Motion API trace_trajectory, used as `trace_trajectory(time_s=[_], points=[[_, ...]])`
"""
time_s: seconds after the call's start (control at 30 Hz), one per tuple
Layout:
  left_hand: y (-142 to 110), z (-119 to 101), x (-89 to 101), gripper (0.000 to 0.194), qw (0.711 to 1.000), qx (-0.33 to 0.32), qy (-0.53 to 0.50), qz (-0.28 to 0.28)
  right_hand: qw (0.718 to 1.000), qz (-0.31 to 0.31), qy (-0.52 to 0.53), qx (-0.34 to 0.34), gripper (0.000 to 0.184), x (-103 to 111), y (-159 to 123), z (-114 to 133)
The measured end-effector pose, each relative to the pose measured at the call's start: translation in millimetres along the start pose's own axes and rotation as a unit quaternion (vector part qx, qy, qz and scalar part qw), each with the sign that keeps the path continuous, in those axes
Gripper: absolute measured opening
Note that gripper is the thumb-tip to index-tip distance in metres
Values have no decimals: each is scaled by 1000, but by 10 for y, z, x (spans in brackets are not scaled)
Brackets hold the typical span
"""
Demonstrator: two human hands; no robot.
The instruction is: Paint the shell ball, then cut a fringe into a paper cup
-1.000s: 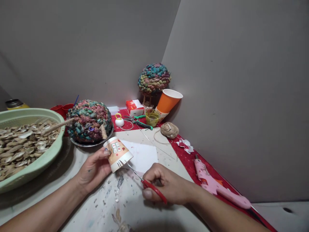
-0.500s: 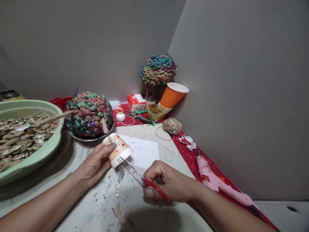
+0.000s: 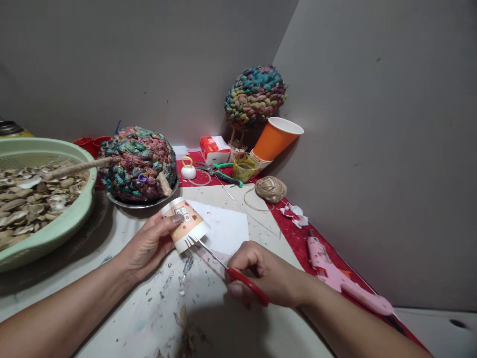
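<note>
Since a second ago, the thumb of the left hand has been sliding from near the edge of the printed cup onto its pictured squares, and in the head view the things around are now sitting higher in the frame. The left hand is pinching the tilted cup between thumb and fingers, holding it above the pale table, in front of the woven ball that is resting in a metal dish. Several short slits are showing along the cup's white lower band. The right hand is curling closed around the red handles of the scissors, whose blades are reaching the cup's rim beside the slits; how far apart the blades are standing, I cannot tell. A white sheet is lying on the table beyond the scissors. To the left, a green basket is holding shells. Farther back, green-handled pliers are lying beside a stained cup, with orange cups leaning to its right. A twine ball is lying nearer, and a pink glue gun is resting on red cloth beyond the right forearm.
</note>
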State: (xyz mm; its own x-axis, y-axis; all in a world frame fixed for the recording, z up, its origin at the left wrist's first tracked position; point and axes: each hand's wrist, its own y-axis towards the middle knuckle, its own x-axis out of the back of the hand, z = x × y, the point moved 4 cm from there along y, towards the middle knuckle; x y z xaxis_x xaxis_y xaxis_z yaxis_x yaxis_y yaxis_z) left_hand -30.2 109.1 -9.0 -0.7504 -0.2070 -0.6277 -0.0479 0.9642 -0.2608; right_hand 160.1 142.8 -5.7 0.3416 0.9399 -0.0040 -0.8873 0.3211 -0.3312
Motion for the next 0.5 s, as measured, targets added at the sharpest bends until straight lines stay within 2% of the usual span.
trace_trajectory(time_s=[0.5], points=[[-5,0,-8,25,1000,1,7,-9,1000,-1,24,-5,60,1,-2,-6]])
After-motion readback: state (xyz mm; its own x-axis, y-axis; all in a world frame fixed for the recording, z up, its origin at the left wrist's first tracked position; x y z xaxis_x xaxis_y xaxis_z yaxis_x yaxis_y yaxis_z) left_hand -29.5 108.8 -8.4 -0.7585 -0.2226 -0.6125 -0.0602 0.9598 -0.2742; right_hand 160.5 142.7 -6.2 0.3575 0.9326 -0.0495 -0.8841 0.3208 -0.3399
